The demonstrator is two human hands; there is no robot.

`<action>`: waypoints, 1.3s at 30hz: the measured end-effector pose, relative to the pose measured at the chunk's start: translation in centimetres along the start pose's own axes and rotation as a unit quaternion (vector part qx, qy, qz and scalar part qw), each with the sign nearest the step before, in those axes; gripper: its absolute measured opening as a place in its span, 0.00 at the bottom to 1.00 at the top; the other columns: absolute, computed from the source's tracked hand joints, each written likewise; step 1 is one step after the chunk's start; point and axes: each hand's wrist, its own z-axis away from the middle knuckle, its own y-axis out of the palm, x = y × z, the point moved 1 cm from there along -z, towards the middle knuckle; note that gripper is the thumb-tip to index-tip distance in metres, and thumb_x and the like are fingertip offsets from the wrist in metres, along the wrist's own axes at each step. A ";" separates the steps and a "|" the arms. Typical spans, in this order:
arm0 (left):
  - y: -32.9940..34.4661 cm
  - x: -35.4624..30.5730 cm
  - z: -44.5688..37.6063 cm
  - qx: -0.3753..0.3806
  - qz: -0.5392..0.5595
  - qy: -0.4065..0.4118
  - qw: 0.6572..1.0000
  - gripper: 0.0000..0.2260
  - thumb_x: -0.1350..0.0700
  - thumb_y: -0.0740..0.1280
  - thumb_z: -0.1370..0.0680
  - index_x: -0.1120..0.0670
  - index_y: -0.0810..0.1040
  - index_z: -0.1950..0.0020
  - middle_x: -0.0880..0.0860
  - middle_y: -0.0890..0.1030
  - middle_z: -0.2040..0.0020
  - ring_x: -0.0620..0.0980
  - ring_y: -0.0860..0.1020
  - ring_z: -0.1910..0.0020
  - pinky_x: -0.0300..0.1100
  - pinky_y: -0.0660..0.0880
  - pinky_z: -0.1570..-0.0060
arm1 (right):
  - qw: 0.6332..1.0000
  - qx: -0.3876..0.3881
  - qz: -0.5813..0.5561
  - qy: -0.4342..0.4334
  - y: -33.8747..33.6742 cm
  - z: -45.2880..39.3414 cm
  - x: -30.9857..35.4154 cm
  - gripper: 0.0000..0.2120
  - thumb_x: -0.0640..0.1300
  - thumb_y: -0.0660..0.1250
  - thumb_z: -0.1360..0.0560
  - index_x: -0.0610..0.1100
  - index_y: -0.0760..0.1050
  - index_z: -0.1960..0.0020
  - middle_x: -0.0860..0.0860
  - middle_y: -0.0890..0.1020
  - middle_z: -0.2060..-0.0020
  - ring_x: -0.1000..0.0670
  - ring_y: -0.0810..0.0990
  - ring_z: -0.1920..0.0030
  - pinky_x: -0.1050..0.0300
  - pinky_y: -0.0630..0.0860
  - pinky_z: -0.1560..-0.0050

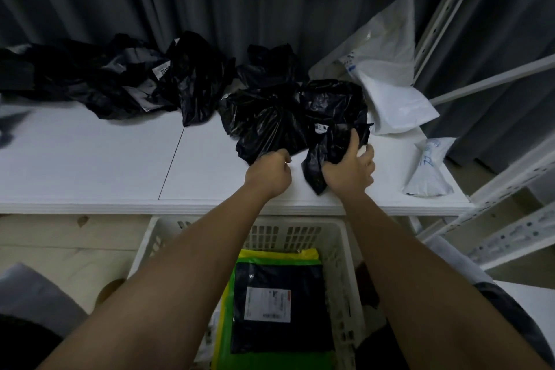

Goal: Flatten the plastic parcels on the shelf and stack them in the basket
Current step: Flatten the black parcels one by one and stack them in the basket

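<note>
Fingers [354, 141] of your right hand [350, 170] clamp the crumpled black parcel [327, 117]; left hand [270, 173] curled, grip unclear. Limp, slick film: take edges.

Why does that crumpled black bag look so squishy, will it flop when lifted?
Probably floppy: the black bag is thin, creased plastic that bunches where the right hand grips it. Likely light too. Its glossy surface may be a bit slippery.

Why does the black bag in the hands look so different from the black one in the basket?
The crumpled black plastic parcel lies bunched on the white shelf; the flat black plastic parcel lies smooth in the white basket. Both hands grip the crumpled one; nothing touches the flat one. Both have white labels.
</note>
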 end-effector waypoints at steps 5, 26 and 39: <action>0.8 0.0 -1.2 0.015 0.002 0.017 1.000 0.14 0.59 0.56 0.20 0.56 0.73 0.36 0.59 0.74 0.39 0.59 0.74 0.43 0.49 0.73 0.48 | 0.998 -0.014 -0.058 -0.018 1.1 -1.2 -1.3 0.31 0.33 0.61 0.26 0.46 0.58 0.25 0.38 0.68 0.38 0.35 0.73 0.44 0.44 0.72 0.46; -0.6 -2.9 0.4 0.019 0.278 0.109 0.954 0.43 0.51 0.74 0.31 0.45 0.51 0.24 0.52 0.63 0.30 0.49 0.64 0.30 0.46 0.66 0.33 | 0.914 -0.012 -0.374 -0.157 -5.4 2.9 3.5 0.07 0.34 0.63 0.23 0.45 0.76 0.53 0.51 0.77 0.62 0.62 0.73 0.67 0.69 0.72 0.62; -9.9 1.5 3.4 -0.093 0.324 -0.038 0.941 0.15 0.55 0.54 0.19 0.49 0.72 0.34 0.55 0.79 0.49 0.52 0.76 0.55 0.45 0.70 0.51 | 0.901 -0.016 -0.419 -0.114 -5.7 5.5 8.9 0.09 0.32 0.61 0.22 0.39 0.74 0.44 0.52 0.68 0.68 0.61 0.67 0.76 0.71 0.67 0.69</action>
